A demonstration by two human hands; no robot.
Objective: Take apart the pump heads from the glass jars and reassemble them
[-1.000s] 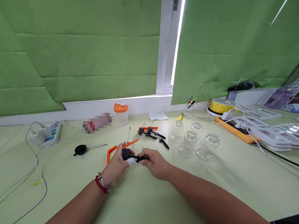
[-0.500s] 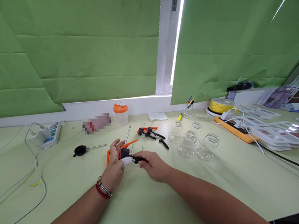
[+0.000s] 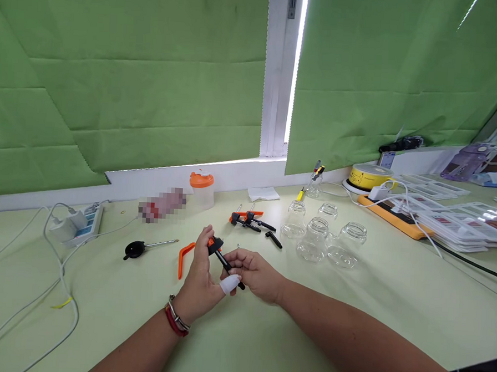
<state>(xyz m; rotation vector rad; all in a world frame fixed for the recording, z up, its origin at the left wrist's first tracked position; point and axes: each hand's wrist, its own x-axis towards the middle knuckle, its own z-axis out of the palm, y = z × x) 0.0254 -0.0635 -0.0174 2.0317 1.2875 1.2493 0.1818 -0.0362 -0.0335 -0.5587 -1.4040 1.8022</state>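
Note:
A black part with an orange piece at its top end and a long black stem [image 3: 224, 261] is held between both hands, slanting down to the right. My left hand [image 3: 199, 289], with white tape round the thumb, is closed on it; the thumb presses near the stem's lower end. The fingers of my right hand [image 3: 257, 274] pinch the stem from the right, hiding part of it. An orange bent handle [image 3: 181, 258] lies left of my left hand. Behind are two similar black-and-orange assemblies [image 3: 245, 221] and a loose black tube [image 3: 274, 239].
Several clear glass jars [image 3: 312, 249] stand to the right. A black round lid with a metal rod [image 3: 134, 250] lies left, near a power strip [image 3: 91, 225] with cables. An orange-lidded cup [image 3: 202, 190] is at the back; an orange power strip [image 3: 392, 217] is right.
The held part has turned, its stem now pointing more steeply down right. My left thumb has moved down along it. The orange handle on the table shows more fully.

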